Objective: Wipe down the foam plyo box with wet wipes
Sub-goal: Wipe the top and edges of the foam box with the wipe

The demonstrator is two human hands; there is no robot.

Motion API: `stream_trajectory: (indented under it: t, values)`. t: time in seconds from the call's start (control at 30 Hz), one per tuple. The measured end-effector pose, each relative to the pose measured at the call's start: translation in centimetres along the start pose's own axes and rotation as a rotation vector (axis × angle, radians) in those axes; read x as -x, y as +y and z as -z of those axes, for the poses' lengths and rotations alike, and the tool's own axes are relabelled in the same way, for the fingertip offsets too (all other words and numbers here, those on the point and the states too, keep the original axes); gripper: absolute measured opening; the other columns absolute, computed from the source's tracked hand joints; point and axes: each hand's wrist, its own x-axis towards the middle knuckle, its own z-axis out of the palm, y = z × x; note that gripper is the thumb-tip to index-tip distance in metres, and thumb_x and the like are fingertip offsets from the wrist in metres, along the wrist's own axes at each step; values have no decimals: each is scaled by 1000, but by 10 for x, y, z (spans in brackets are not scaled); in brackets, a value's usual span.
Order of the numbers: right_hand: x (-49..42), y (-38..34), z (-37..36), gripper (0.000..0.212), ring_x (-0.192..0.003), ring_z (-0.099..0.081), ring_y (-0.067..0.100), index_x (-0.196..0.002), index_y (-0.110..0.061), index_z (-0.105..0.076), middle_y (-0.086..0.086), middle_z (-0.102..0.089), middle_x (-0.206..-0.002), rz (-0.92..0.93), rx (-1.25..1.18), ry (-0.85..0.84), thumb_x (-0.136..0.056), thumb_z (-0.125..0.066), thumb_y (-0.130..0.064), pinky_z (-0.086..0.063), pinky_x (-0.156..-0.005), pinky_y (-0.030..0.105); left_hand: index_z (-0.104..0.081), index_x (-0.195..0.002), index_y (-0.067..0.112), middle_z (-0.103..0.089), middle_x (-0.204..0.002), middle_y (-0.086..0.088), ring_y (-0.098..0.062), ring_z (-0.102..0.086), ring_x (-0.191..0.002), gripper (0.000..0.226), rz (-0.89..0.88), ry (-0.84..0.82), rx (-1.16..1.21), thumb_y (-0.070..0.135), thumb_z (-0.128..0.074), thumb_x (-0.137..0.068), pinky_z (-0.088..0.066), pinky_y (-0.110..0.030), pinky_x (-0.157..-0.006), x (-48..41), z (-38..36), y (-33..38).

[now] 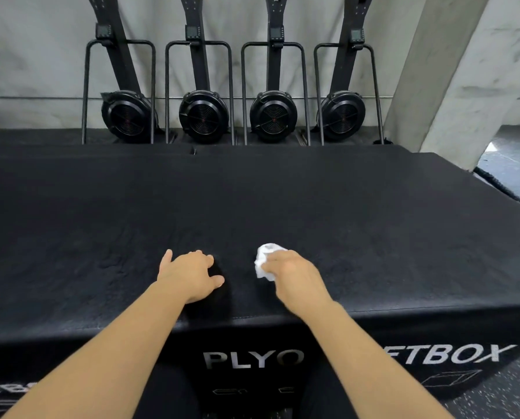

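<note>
Head view, left grip [189, 276] loose and empty on foam plyo box [283, 192], right grip [292, 276] clutching crumpled wet wipe [264, 261]

Four black exercise machines stand side by side against a pale grey wall [41, 71]: the far-left machine [128, 116], the second machine [203, 116], the third machine [273, 116] and the far-right machine [342, 114]. Each has a round fan housing low down, an upright post rising out of view at the top, a small screen on that post and a tubular hoop frame around it. A thin pipe [26, 98] runs level along the wall behind them. A pale concrete pillar [452, 71] stands at the right, with dark speckled floor [513, 164] beside it.
</note>
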Motion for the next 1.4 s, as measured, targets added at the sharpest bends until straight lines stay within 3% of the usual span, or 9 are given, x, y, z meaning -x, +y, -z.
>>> stream_trajectory:
  t: [0.13, 0.23, 0.3, 0.37, 0.47, 0.67, 1.03, 1.13, 1.4]
  values:
    - [-5, 48, 27, 31, -75, -42, 14, -85, -17, -56, -10, -51, -88, -185, -95, 51, -70, -49, 9, -41, -65, 32, -23, -152, 29, -12, -162, 2, -14, -19, -147, 61, 9, -12, 3, 52, -40, -98, 9, -43, -118, -2, -1, 0]
    - [-10, 79, 38, 35, -83, -38, 19, -109, -25, -62, -5, -44, -96, -361, 161, -27, -88, -48, -1, -36, -74, 27, -24, -152, 29, -12, -162, 2, -14, -20, -146, 61, 9, -16, -1, 52, -40, -98, 10, -43, -117, -2, -1, 0]
    - [-14, 83, 39, 35, -80, -40, 18, -94, -34, -53, -9, -43, -95, -413, 157, -37, -89, -46, 0, -36, -71, 23, -24, -152, 29, -12, -161, 2, -14, -24, -145, 60, 13, -20, 1, 52, -40, -98, 10, -43, -117, -3, -1, 1]
    - [-20, 77, 35, 34, -75, -52, 19, -88, -30, -52, -8, -53, -96, -466, 149, -61, -87, -43, 3, -40, -65, 19, -25, -151, 29, -13, -161, 2, -15, -25, -145, 60, 16, -23, 6, 51, -41, -98, 11, -43, -117, -3, -1, 1]
    - [-18, 53, 20, 30, -97, -64, 24, -115, -19, -61, 4, -64, -111, -519, 268, -3, -93, -47, -3, -43, -70, 25, -28, -151, 29, -15, -161, 3, -15, -26, -144, 59, 14, -20, 16, 52, -42, -98, 12, -43, -117, -5, 0, 1]
    - [7, -26, -6, 28, -100, -63, 21, -115, -15, -60, 3, -57, -122, -376, 209, 22, -92, -48, -7, -35, -65, 25, -37, -146, 29, -41, -149, 5, -15, -37, -139, 56, 15, 1, 35, 52, -45, -96, 11, -42, -117, -6, -1, -1]
    - [49, -79, -38, 31, -86, -60, 9, -103, -22, -69, -8, -63, -91, 108, 321, 89, -74, -60, -20, -49, -76, 18, -41, -144, 27, -38, -151, 6, -18, -36, -138, 56, -3, 48, 3, 53, -44, -95, 6, -45, -118, -5, -2, -2]
    - [64, -47, -27, 46, -92, -61, 21, -107, -15, -66, -2, -63, -101, 34, 253, 113, -70, -40, -6, -50, -86, 27, -38, -146, 27, -39, -150, 4, -20, -37, -138, 56, 3, 34, 12, 52, -43, -96, 7, -44, -118, -4, -2, -2]
    - [98, 36, 6, 51, -88, -57, 22, -113, -15, -67, -3, -62, -103, -397, 238, 220, -72, -57, 14, -45, -71, 25, -34, -149, 27, -33, -155, 2, -21, -31, -142, 59, 4, 13, -13, 53, -43, -97, 8, -45, -117, -7, 0, -2]
